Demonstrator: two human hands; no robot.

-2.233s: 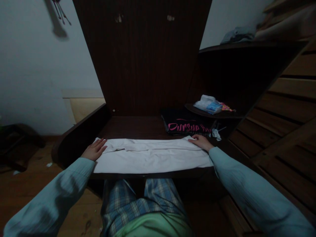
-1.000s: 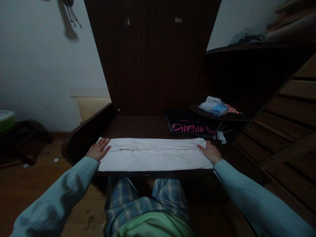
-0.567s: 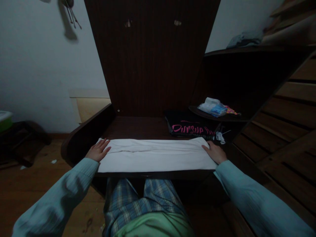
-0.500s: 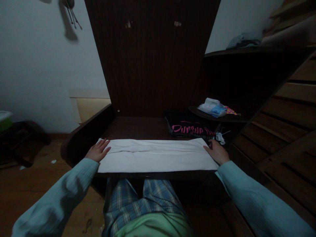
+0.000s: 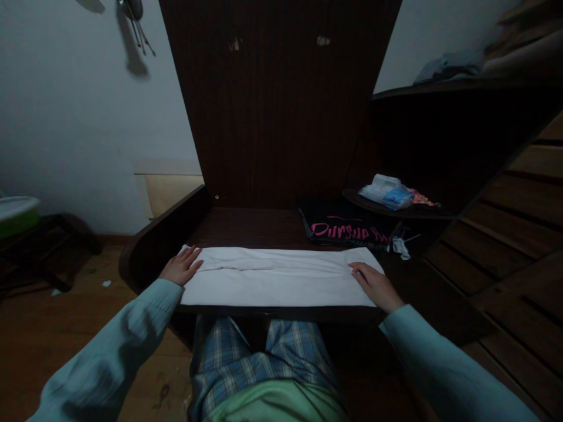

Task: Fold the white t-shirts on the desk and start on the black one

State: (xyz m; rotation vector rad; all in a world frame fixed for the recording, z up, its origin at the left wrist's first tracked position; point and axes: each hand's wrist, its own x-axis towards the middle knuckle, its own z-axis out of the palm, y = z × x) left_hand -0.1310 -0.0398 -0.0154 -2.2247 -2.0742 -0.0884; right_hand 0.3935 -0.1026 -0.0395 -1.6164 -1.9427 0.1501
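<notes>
A long strip of folded white cloth lies across the front of a dark wooden desk, with creases along its length. At the cloth's left end, my left hand rests flat on top, fingers spread. My right hand touches the upper surface near the right end, its fingers reaching inward, slightly bent, with a gap to the thumb. Behind the cloth on the right sits a folded black garment with pink lettering.
On a small corner shelf, a white and blue plastic packet lies beside a pink patterned item. A raised side board bounds the desk's left. Wooden slats stand at the right. A green tub is at far left.
My right hand has moved left from the cloth's right edge onto its top. My left hand stays at the left end. The whole view has shifted slightly.
</notes>
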